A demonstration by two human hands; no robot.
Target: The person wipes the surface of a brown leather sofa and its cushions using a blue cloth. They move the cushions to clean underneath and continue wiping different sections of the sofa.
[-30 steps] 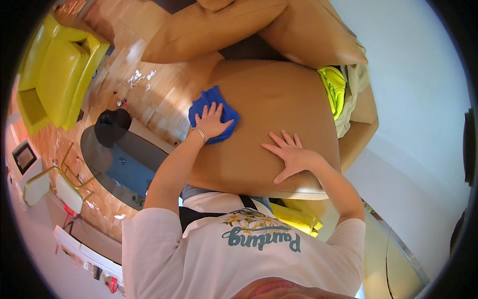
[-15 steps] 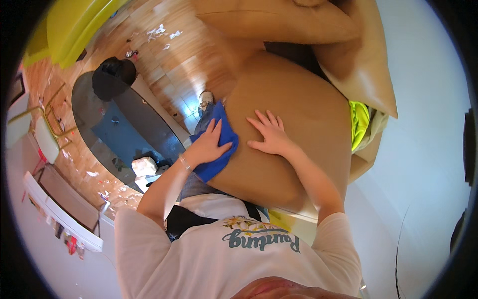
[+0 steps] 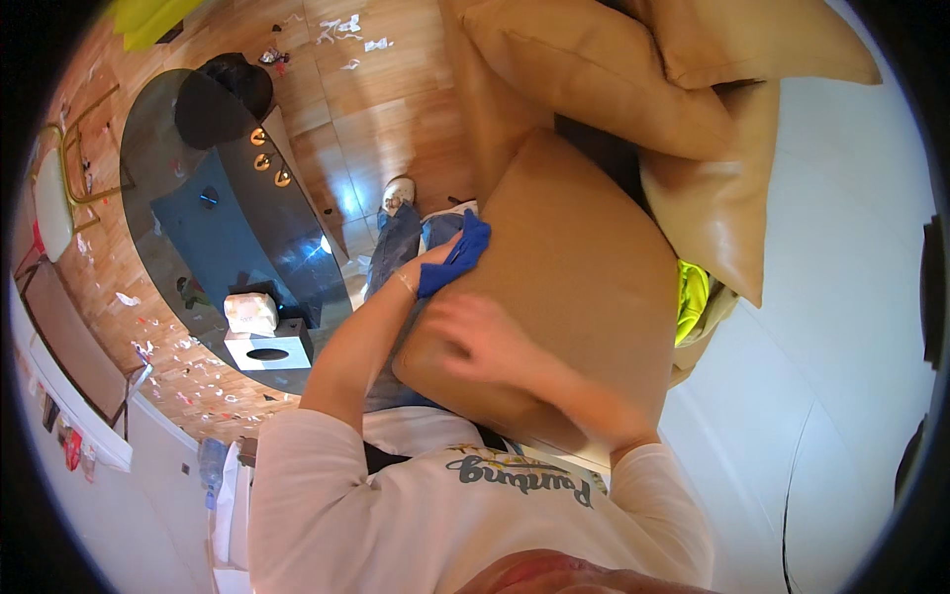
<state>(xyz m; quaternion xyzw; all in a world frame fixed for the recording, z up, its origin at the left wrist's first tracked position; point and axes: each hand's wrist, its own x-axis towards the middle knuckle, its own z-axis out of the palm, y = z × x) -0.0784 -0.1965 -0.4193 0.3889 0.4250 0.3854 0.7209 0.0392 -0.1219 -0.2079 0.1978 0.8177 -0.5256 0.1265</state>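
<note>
A large tan leather-look sofa cushion (image 3: 584,287) lies in front of me, with its left edge by my legs. At that edge, a blue cloth (image 3: 463,255) is bunched over the fingers of my left hand (image 3: 441,253), which presses it against the cushion's side. Most of those fingers are hidden behind the cloth. My right hand (image 3: 482,340) is over the near left part of the cushion, smeared by motion. Its fingers look bent, but whether they touch the surface does not show.
Tan pillows (image 3: 604,74) are piled at the far end. Bright yellow-green fabric (image 3: 692,300) pokes out at the cushion's right, near a white wall (image 3: 821,346). On my left stands a dark oval table (image 3: 148,213) with a tissue box (image 3: 269,346). Paper scraps litter the wooden floor (image 3: 381,129).
My left hand has moved away from me along the cushion's edge, and the spread cloth is now bunched. My right hand has lifted from lying flat and swung left toward me.
</note>
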